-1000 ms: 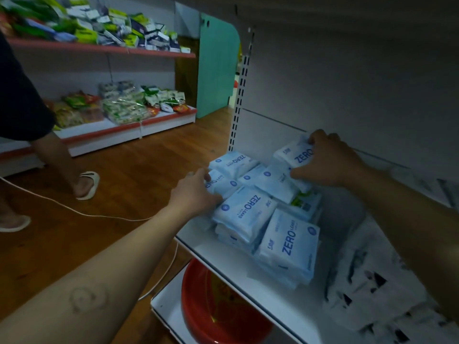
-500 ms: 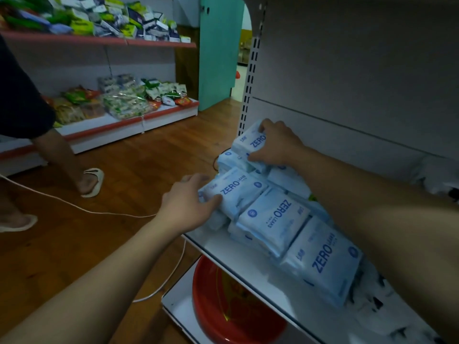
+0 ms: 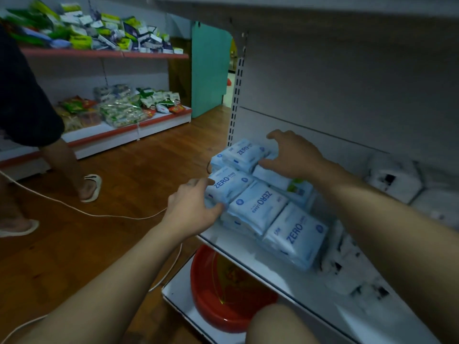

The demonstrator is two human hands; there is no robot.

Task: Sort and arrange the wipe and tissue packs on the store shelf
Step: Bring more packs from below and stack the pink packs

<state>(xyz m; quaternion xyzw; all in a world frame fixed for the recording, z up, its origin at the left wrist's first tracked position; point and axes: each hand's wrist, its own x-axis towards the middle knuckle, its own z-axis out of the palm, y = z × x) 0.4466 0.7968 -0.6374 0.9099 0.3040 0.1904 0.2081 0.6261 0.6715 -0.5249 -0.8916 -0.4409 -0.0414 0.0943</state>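
Note:
Several pale blue "ZERO" wipe packs lie piled at the left end of the white shelf [image 3: 238, 244]. My left hand [image 3: 192, 208] grips the front-left pack [image 3: 227, 186] at its near edge, thumb underneath. My right hand [image 3: 291, 155] hovers with fingers spread just behind the topmost pack [image 3: 244, 155] at the back of the pile, thumb near its right edge; I cannot tell if it touches. More blue packs [image 3: 258, 204] [image 3: 295, 234] lean in a row toward the right. A pack with a green label [image 3: 296, 188] peeks out behind them.
White tissue packs with black marks [image 3: 395, 177] [image 3: 347, 276] crowd the shelf's right side. A red basin [image 3: 223, 294] sits on the lower shelf. My knee [image 3: 275, 326] is at the bottom. Another person's legs in sandals [image 3: 90, 187] stand left on the wooden floor, with a white cord [image 3: 74, 207].
My right hand has let go of the top pack it carried leftward and now opens behind it. My left hand keeps hold of the front-left pack.

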